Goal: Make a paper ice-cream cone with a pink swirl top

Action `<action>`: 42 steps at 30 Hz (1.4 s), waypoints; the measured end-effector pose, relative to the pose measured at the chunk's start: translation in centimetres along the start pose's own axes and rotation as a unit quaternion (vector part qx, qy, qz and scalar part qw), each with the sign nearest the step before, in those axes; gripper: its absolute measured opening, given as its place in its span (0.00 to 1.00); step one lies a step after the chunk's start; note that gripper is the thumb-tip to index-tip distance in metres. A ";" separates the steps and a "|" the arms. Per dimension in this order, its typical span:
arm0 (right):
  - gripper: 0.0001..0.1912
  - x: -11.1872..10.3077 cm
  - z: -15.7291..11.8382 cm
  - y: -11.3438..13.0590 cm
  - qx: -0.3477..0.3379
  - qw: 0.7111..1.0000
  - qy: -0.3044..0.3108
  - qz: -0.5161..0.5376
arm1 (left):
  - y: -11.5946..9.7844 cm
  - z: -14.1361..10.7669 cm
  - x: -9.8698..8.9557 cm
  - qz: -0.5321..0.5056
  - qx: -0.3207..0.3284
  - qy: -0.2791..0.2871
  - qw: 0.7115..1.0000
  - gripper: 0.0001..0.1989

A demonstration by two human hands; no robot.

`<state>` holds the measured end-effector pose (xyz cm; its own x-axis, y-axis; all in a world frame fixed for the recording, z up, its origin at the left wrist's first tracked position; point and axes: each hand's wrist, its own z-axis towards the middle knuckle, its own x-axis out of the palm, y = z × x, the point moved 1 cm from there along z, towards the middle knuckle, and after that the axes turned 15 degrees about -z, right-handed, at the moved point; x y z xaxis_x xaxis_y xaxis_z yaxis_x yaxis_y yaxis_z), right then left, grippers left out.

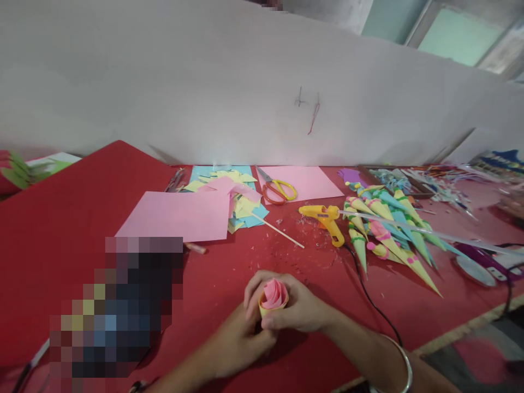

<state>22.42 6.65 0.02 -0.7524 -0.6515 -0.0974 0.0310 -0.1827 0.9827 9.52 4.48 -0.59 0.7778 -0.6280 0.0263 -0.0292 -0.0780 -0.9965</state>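
Observation:
Just above the table's front edge, a pink paper rose (274,293) sits in the mouth of a yellow paper cone (271,312). My right hand (301,305) is closed around the upper cone, its thumb across the front and its fingers curled behind the flower. From the lower left, my left hand (239,339) grips the cone lower down, with most of its fingers hidden. The cone's tip is out of sight. Beyond my hands, a yellow glue gun (327,218) lies on the red table with a clear glue stick in its back.
Finished paper cones (380,218) are piled at the right. Scissors (278,191), a thin wooden stick (282,233), paper cuttings (245,210) and pink sheets (176,215) lie further back. A black cord (374,300) runs past my right arm. A blurred-out dark object (123,311) is at left.

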 end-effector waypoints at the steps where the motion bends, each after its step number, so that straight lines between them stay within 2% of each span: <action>1: 0.13 0.0 0.0 0.0 0.002 1.000 0.002 -0.004 | -0.1 0.0 0.0 0.004 0.011 0.005 1.000 0.01; 4: 0.16 0.0 0.0 0.0 0.007 1.000 -0.003 -0.019 | 0.0 0.0 -0.1 0.024 0.026 0.013 0.999 0.05; 8: 0.14 -0.1 0.0 0.1 0.002 1.000 -0.014 -0.027 | 0.1 0.0 -0.2 0.040 0.053 -0.021 0.998 0.12; 15: 0.15 0.0 0.3 0.3 0.029 0.998 -0.043 -0.046 | -0.3 0.4 -0.3 0.064 0.063 -0.021 0.996 0.09; 17: 0.17 0.0 0.3 0.1 0.043 0.996 -0.068 -0.046 | -0.7 0.3 -0.4 0.097 0.041 -0.016 0.994 0.09; 21: 0.21 -0.6 0.3 -0.8 0.107 0.980 -0.170 -0.002 | -2.2 -0.2 -1.1 0.205 -0.015 0.022 0.978 0.11; 23: 0.22 -1.2 0.4 -1.2 0.141 0.968 -0.208 0.008 | -2.9 -0.3 -2.1 0.282 -0.031 0.015 0.959 0.13; 25: 0.20 -1.6 0.5 -1.3 0.156 0.963 -0.220 -0.002 | -3.4 -0.1 -3.7 0.360 -0.035 0.001 0.932 0.14; 27: 0.17 -2.0 0.7 -1.4 0.159 0.962 -0.219 -0.020 | -3.8 0.3 -5.8 0.448 -0.020 -0.036 0.893 0.13; 29: 0.16 -2.1 0.8 -1.6 0.160 0.964 -0.207 -0.046 | -4.1 0.9 -8.1 0.555 0.028 -0.088 0.826 0.16; 31: 0.20 -2.2 0.8 -1.9 0.163 0.963 -0.200 -0.075 | -4.3 1.4 -10.2 0.650 0.036 -0.122 0.749 0.20; 33: 0.29 -2.2 0.7 -2.2 0.169 0.958 -0.201 -0.111 | -4.5 1.7 -12.0 0.695 0.022 -0.133 0.707 0.23; 36: 0.40 -2.1 0.5 -2.4 0.182 0.945 -0.199 -0.188 | -5.0 1.9 -13.9 0.719 -0.016 -0.142 0.681 0.22; 39: 0.41 -2.1 0.4 -2.3 0.187 0.926 -0.190 -0.269 | -5.9 1.9 -15.4 0.710 -0.053 -0.190 0.676 0.22; 42: 0.39 -2.1 0.4 -2.1 0.198 0.908 -0.180 -0.322 | -6.8 2.2 -16.7 0.691 -0.064 -0.256 0.673 0.21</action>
<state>23.65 8.66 -1.80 -0.6995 -0.2079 -0.6837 -0.6767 -0.1147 0.7273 -1.92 17.18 5.53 0.0659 0.1772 -0.9820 -0.9752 0.2200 -0.0257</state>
